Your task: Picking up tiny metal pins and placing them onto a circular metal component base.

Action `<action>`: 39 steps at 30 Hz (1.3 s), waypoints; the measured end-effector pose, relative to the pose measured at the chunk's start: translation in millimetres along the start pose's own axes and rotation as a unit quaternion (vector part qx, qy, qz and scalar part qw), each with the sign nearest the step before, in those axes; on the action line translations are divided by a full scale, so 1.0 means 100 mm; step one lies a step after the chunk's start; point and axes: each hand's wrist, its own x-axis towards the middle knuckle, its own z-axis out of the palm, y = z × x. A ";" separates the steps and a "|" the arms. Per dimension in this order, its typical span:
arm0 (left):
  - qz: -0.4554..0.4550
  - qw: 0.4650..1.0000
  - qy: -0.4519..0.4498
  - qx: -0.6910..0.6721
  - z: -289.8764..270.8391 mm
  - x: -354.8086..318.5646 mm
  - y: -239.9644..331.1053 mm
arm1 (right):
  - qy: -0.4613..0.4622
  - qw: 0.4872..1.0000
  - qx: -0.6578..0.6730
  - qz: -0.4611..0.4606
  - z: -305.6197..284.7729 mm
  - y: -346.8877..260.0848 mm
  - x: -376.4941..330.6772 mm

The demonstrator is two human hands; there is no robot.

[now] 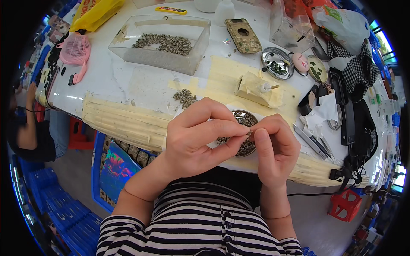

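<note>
Left fingers (228,128) and right fingers (263,145) pinch a tiny piece (249,133) over a round dish (245,111).

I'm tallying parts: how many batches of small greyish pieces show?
3: a batch in the clear box, a heap on the table, and pieces in the round dish, partly hidden by the left hand and right hand. Others may be hidden.

The round metal dish (244,111) of grey bits (244,118) is partly covered by the bare left hand (198,138) and bare right hand (277,151); the tiny piece (249,133) between their fingertips cannot be identified.
</note>
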 end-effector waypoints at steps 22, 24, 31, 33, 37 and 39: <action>-0.006 1.000 -0.001 0.020 -0.01 -0.02 0.01 | 0.011 0.997 -0.060 -0.055 0.03 0.03 0.02; -0.013 1.000 0.001 0.010 -0.01 -0.02 0.01 | 0.008 0.998 -0.053 -0.044 0.03 0.03 0.02; -0.012 1.000 0.001 -0.001 -0.01 -0.01 0.01 | 0.010 0.999 -0.034 -0.016 0.04 0.04 0.00; -0.004 1.000 0.002 0.003 -0.01 -0.02 -0.01 | 0.013 0.999 -0.031 -0.015 0.03 0.03 0.00; 0.007 1.000 0.002 0.018 -0.01 -0.01 -0.01 | 0.013 0.998 -0.039 -0.047 0.02 0.02 0.01; 0.011 1.000 0.001 0.029 -0.01 -0.02 -0.01 | 0.014 0.997 -0.042 -0.060 0.02 0.02 0.02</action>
